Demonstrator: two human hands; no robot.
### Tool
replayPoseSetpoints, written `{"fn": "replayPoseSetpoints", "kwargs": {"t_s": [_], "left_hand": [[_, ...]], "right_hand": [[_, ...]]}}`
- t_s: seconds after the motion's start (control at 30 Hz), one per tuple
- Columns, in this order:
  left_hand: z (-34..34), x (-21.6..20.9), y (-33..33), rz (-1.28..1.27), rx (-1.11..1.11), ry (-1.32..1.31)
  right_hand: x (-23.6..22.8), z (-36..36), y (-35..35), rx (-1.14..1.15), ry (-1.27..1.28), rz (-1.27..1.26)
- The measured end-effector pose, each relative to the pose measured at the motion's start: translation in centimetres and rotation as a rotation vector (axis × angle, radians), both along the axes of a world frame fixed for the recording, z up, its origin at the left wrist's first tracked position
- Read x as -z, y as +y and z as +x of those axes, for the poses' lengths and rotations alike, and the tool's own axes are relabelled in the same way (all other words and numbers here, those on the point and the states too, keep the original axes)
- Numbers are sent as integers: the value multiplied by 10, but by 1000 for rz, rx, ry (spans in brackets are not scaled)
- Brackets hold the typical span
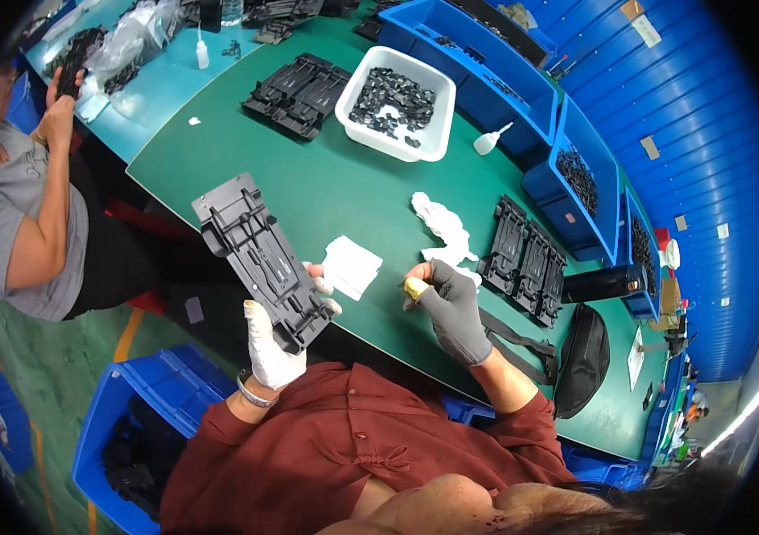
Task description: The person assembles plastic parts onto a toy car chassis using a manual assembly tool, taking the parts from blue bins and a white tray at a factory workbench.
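Note:
My left hand, in a white glove, grips the lower end of a long black moulded plastic chassis. The part is held tilted over the table's near edge, its ribbed side facing up. My right hand wears a grey glove with bare fingertips and something yellow around the thumb. Its thumb and fingers are pinched together above the table; whatever lies between them is too small to tell. A white paper sheet lies between the hands. Crumpled white cloth rests just beyond the right hand.
More black chassis parts lie on the green table. A white tub holds small black pieces. Blue bins line the far right, near a black bottle and black bag. A co-worker stands at left.

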State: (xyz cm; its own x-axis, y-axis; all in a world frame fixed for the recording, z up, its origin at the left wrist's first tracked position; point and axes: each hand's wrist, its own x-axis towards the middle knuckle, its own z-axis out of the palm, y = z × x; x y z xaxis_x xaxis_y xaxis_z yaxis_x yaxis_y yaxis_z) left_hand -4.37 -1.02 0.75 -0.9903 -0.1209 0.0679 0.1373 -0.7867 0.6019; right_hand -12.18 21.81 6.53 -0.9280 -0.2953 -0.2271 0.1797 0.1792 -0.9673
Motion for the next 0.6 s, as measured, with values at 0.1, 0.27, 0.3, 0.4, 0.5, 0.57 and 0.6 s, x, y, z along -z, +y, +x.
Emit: {"fn": "replayPoseSetpoints", "kwargs": {"t_s": [0.1,0.27,0.3,0.4,0.5,0.57,0.6], "left_hand": [[-6,6,-2,0,-29,-11],[-14,10,-7,6,-28,7],[-14,9,-5,13,-58,-38],[-14,8,-4,21,-92,-109],[-14,9,-4,4,-94,-94],[-14,10,-4,-21,-104,-81],[-14,11,-5,-18,-100,-87]], "right_hand": [[6,-4,-10,-13,67,126],[9,-10,-26,-56,294,312],[11,-11,-26,-62,387,358],[14,-10,-24,-75,496,431],[9,-6,-20,-90,492,492],[5,-3,-17,-98,466,528],[4,-1,-16,-126,476,526]]}}
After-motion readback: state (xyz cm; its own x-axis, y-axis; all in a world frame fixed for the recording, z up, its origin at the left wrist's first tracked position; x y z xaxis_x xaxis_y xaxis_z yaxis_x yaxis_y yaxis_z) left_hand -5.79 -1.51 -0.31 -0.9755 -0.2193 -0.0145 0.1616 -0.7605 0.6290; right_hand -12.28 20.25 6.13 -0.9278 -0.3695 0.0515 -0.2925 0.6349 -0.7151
